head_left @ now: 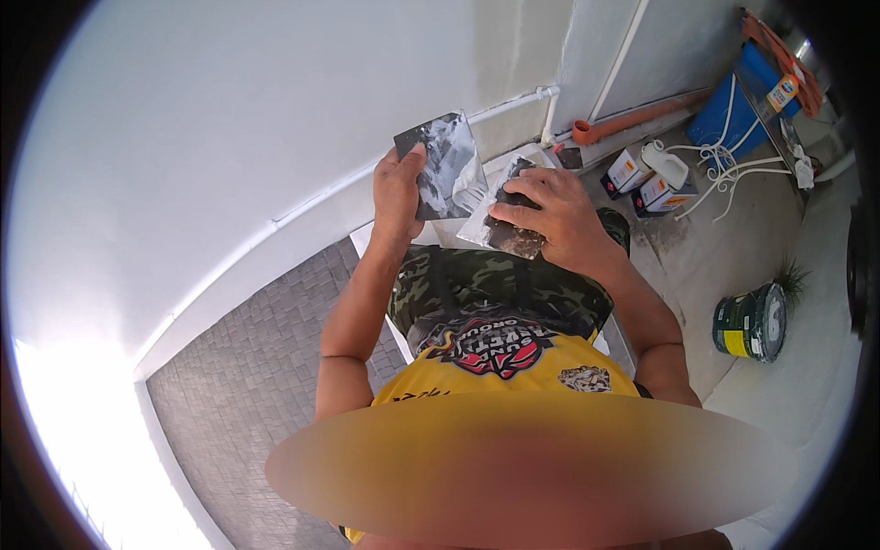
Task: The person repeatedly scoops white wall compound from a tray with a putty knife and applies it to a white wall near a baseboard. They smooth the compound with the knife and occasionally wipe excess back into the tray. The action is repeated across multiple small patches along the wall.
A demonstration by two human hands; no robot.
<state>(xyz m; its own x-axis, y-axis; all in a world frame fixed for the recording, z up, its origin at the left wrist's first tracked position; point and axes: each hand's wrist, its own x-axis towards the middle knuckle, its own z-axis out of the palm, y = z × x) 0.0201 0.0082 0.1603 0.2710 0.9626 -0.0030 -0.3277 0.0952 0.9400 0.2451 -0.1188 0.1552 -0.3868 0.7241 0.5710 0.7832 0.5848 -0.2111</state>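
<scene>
My left hand (397, 191) grips a dark flat square plate (445, 165) smeared with streaks of white paste, my thumb lying on its face. My right hand (544, 209) is closed on a second dark plate (516, 232), speckled with dirt and edged with white paste, fingers across its back. The white-coated edge of this plate is at the lower right of the first plate. Behind them a pale object (533, 155) is mostly hidden. My legs in camouflage clothing show below both plates.
A white wall (229, 119) carries white pipes (500, 101). To the right are an orange pipe (628, 119), metal cans (662, 197) with a white jug (665, 163), a blue bin (711, 117), white curled metalwork (720, 170) and a green bucket (749, 324). Grey pavers (238, 385) lie at left.
</scene>
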